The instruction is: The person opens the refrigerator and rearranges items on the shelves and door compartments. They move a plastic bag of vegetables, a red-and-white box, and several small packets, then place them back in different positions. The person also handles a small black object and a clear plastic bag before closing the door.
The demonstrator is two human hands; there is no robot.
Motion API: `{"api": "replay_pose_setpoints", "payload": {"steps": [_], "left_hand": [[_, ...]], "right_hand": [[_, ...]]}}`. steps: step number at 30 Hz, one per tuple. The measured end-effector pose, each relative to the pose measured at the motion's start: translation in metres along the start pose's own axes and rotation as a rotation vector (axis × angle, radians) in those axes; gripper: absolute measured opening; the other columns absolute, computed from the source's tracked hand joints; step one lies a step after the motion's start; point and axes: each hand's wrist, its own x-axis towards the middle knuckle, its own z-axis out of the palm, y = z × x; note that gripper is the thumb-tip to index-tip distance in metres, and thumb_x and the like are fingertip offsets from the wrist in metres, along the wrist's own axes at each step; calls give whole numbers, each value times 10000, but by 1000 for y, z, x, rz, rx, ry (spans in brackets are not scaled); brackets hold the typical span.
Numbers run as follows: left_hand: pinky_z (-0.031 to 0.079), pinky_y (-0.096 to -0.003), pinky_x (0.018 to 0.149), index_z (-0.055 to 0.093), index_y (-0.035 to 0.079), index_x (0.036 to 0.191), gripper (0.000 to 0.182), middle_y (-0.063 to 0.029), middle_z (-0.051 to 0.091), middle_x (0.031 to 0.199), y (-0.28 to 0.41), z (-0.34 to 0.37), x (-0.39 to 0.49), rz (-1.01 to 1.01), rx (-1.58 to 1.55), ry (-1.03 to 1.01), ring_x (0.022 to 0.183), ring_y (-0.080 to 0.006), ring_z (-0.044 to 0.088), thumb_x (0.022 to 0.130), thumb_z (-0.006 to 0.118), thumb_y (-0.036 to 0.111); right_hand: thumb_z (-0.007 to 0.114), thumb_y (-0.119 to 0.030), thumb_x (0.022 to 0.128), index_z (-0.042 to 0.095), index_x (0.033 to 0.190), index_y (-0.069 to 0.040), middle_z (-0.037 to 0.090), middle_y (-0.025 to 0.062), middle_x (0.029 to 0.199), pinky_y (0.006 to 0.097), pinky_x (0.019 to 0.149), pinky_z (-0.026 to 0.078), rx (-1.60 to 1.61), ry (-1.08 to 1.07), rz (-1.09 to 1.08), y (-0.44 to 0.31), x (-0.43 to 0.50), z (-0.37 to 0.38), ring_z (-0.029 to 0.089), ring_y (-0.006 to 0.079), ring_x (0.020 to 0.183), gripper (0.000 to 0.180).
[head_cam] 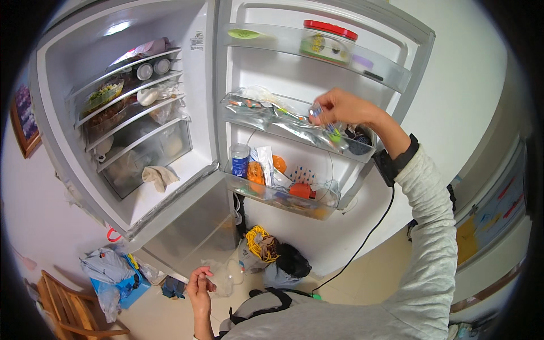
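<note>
My right hand [340,109] is over the middle shelf bin [263,120] of an open refrigerator door. Its fingers pinch a small, blurred, clear-and-blue object [315,109] that I cannot name exactly. Silvery plastic packets [293,127] lie in that bin, and a dark round item [359,139] sits at its right end. Low in front of my body, my left hand [199,289] has loosely bent fingers and no visible object in it. A clear plastic container [223,284] shows behind it on the floor.
A red-lidded jar [329,42] stands in the upper door bin. The lower bin holds a clear cup [239,160] and orange packages [256,175]. A cloth [159,177] lies inside the refrigerator. A black cable [374,231] hangs from my right wrist. Bags [106,265] and a wooden chair [70,304] stand left.
</note>
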Motion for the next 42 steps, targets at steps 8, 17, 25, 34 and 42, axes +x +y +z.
{"api": "replay_pose_setpoints", "payload": {"steps": [8, 17, 25, 34, 42], "left_hand": [[418, -248, 526, 591, 20, 1087, 238, -24, 573, 906, 1, 1, 0, -1, 42, -42, 555, -72, 412, 1015, 471, 212], [426, -239, 546, 586, 4, 1074, 252, -34, 583, 910, 1, -4, 2, -10, 18, -42, 572, -74, 435, 1026, 446, 209], [423, -238, 540, 585, 4, 1072, 236, -35, 582, 902, 0, -4, 5, -19, 6, -35, 566, -74, 432, 1026, 442, 186], [424, -235, 533, 588, 12, 1077, 225, -39, 583, 901, -3, -8, 8, -40, 1, -41, 563, -67, 425, 1026, 434, 168], [419, -231, 535, 587, 19, 1071, 217, -36, 582, 902, -5, -3, 11, -38, -7, -75, 564, -65, 421, 1025, 440, 173]], "right_hand": [[732, -458, 808, 658, 1093, -22, 625, 71, 922, 309, 770, 453, -97, 36, -120, -12, 54, 26, 546, 165, 871, 526], [488, -764, 817, 614, 1121, 40, 620, 234, 1023, 391, 888, 461, -271, 4, -45, -10, 30, 31, 598, 341, 1001, 868], [688, -564, 813, 660, 1013, 9, 629, 81, 869, 296, 689, 455, 63, -29, -21, 3, 45, 23, 561, 152, 785, 607], [669, -294, 873, 603, 944, -16, 614, 69, 722, 291, 572, 481, 87, 289, -13, -29, 13, -1, 615, 127, 665, 294], [708, -216, 773, 631, 902, 5, 599, 58, 647, 304, 475, 453, -175, -136, 180, -13, 8, 3, 556, 133, 508, 267]]}}
